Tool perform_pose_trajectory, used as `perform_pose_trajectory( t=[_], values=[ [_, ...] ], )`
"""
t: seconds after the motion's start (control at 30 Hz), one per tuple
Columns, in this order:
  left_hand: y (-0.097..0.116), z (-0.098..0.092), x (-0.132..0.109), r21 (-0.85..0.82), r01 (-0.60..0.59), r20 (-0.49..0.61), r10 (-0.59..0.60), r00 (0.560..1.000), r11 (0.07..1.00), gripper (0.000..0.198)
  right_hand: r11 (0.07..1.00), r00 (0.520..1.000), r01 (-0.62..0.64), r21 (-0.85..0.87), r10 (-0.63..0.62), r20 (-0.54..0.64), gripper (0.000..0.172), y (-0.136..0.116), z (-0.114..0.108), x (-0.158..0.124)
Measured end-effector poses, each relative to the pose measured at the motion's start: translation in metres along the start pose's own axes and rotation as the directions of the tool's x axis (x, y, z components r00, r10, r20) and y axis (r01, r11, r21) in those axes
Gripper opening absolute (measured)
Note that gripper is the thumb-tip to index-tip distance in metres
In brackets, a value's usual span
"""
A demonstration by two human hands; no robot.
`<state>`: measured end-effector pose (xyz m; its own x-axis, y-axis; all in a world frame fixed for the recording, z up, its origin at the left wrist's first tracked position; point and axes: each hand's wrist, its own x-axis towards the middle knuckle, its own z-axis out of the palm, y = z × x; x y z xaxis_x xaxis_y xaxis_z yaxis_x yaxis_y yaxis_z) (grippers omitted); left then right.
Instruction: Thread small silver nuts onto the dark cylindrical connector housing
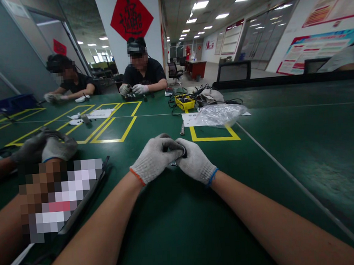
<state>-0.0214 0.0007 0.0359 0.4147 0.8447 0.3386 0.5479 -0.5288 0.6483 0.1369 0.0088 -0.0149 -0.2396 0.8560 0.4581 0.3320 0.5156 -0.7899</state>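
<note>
Both of my hands wear whitish knitted gloves and meet over the green table (177, 214). A small dark rounded part (184, 151) shows between them. My left hand (157, 156), with an orange cuff, has its fingers and thumb closed on the left side of that part. My right hand (195, 159), with a blue cuff, is curled around its right side. Under the fingertips a small metallic piece (173, 164) peeks out; whether it belongs to the dark part I cannot tell.
Beyond my hands lie a clear plastic bag (220, 115), a yellow box (185, 102) with cables, and a small metal tool (182, 128). A neighbour's gloved hands (58, 146) are close at left. Two people (143, 72) sit across the table.
</note>
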Motion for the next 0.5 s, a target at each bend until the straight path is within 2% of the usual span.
perform_pose_trajectory(
  t=[0.5],
  values=[
    [0.002,0.0023,0.0006,0.068,-0.009,-0.007,0.01,1.0,0.998,0.006,1.0,1.0,0.002,-0.013,-0.002,0.02,0.01,0.0012,-0.001,-0.001]
  ],
)
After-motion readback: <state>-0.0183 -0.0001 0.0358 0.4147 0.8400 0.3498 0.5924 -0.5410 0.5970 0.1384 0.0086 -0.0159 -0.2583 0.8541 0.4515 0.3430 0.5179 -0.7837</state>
